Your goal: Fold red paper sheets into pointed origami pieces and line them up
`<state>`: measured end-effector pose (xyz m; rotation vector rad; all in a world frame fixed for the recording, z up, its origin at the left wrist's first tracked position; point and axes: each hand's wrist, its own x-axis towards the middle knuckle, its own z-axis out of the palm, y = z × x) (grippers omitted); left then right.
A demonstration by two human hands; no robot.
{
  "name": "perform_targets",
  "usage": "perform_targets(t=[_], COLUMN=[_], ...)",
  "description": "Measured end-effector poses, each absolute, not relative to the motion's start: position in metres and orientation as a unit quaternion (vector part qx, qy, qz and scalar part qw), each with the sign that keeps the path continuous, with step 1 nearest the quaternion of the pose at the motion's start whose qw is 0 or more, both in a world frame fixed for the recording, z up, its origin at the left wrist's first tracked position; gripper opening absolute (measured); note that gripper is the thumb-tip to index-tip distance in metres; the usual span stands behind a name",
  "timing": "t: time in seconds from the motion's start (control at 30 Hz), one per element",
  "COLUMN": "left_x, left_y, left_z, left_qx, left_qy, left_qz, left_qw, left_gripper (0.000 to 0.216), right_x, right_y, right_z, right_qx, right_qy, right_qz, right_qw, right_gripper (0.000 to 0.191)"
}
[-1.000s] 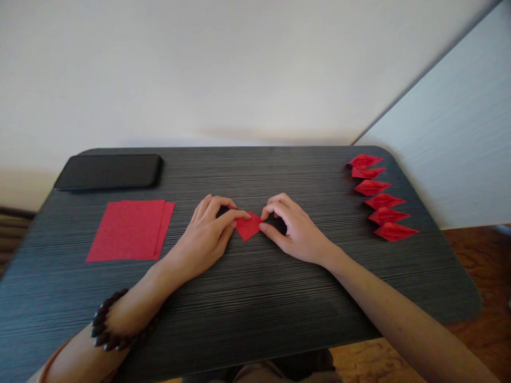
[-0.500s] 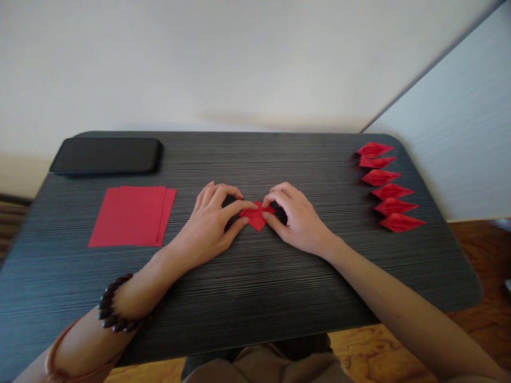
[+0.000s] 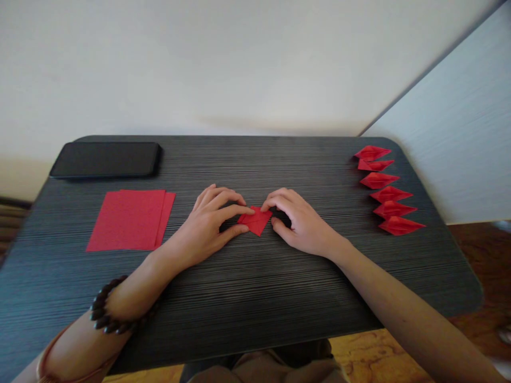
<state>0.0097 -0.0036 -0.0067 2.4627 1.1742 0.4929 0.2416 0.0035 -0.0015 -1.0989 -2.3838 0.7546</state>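
Note:
A small piece of folded red origami paper (image 3: 258, 222) lies on the dark table in front of me, with a point toward me. My left hand (image 3: 217, 215) is closed on its left side, the index finger lying across the top and the thumb at the left edge. On the other side, my right hand (image 3: 293, 221) grips it lightly: the index fingertip presses the upper right edge and the thumb tip sits close by the right corner. The fingertips hide parts of the upper folds.
Flat red paper sheets (image 3: 128, 221) lie overlapped at the left. Behind them is a black phone-like slab (image 3: 106, 159). Several folded red paper pieces (image 3: 401, 225) form a column along the right edge of the dark table (image 3: 255, 298). A pale wall (image 3: 239, 64) stands behind.
My right thumb has drawn back from the top of the folded paper to its right edge. The paper's right flap now lies flatter. The view has shifted slightly.

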Motion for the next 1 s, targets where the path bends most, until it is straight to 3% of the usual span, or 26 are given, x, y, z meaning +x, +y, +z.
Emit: perform_targets(t=[0.23,0.53,1.0], left_x=[0.0101,0.0086,0.0103], left_y=[-0.0032,-0.0014,-0.0040], left_z=[-0.0067,-0.0080,-0.0061], left_qx=[0.875,0.885,0.856], left_qy=[0.410,0.392,0.414], left_qz=[0.183,0.192,0.262], left_qw=[0.178,0.160,0.167], left_gripper=[0.025,0.026,0.022], right_x=[0.2383,0.2405,0.2369], right_y=[0.0026,0.0028,0.0019], right_z=[-0.0031,-0.0042,-0.0091], right_qx=[-0.398,-0.390,-0.403], right_qy=[-0.853,-0.858,-0.842], right_qz=[0.263,0.260,0.254], right_qw=[0.212,0.208,0.254], right_gripper=[0.015,0.032,0.018])
